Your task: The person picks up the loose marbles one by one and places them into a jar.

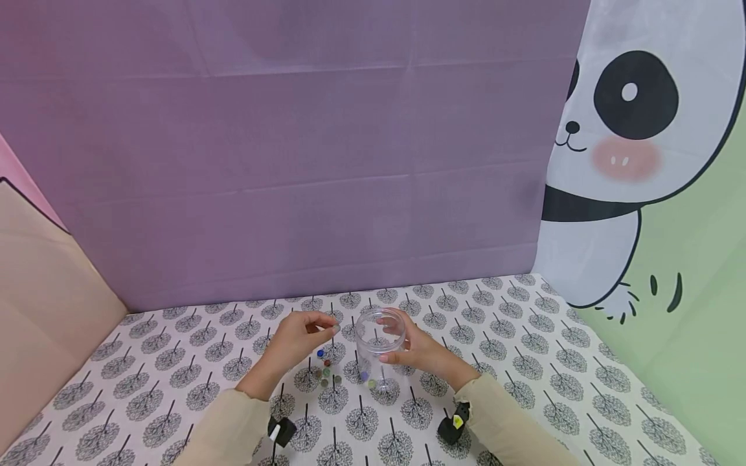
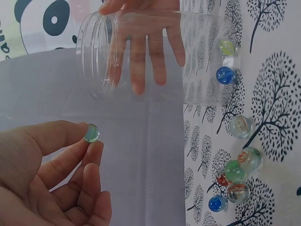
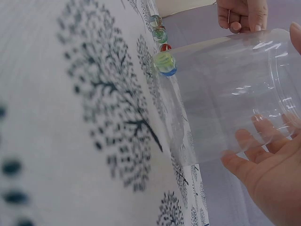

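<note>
My left hand (image 1: 302, 336) pinches a pale green glass marble (image 2: 92, 133) between thumb and forefinger, left of a clear plastic jar (image 1: 370, 360) and near the height of its mouth. The jar stands upright on the cloth, its open rim facing up. Gripping its far right side near the top is my right hand (image 1: 421, 348), thumb in front and fingers spread around the back. Inside, on the bottom, lie a yellow-green marble (image 2: 226, 47) and a blue marble (image 2: 226, 75).
Several loose marbles lie on the cloth left of the jar, among them a green marble (image 2: 234, 170), a dark blue marble (image 2: 217, 203) and a clear one (image 2: 241, 127). The tree-print cloth (image 1: 513, 388) covers the table up to a purple backdrop (image 1: 326, 194).
</note>
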Motion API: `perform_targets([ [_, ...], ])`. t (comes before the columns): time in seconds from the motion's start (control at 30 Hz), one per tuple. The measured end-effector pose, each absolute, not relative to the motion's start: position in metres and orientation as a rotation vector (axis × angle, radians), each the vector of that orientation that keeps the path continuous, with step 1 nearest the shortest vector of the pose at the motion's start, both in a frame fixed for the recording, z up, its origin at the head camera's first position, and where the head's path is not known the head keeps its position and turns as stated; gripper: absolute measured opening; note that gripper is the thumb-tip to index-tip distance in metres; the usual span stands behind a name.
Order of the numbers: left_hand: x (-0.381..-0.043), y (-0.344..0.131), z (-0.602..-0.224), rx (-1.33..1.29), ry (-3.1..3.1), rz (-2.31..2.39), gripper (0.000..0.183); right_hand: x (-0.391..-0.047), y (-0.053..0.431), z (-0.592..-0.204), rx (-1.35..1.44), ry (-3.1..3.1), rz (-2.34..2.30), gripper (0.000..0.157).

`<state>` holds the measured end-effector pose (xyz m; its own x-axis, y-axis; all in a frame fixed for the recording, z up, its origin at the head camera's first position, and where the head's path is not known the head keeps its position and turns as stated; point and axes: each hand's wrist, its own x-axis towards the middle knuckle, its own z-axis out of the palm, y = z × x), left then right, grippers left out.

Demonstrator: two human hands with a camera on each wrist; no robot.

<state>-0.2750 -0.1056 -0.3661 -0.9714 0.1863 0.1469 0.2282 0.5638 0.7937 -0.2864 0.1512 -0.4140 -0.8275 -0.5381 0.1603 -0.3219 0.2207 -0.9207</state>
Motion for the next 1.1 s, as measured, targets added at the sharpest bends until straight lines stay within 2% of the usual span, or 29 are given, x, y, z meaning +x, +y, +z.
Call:
perform_targets([
  [0.3,-0.275,-0.103,-0.366,-0.371,-2.707,-1.437,0.015,-0.287,0.151,-0.415,-0.836,2.301,-1.650,0.089],
  [1.1,-0.275,-0.093,-0.360,-0.394,-2.690,-1.449,0.017,-0.288,0.151,-0.415,-0.869,2.298,-1.646,0.086],
])
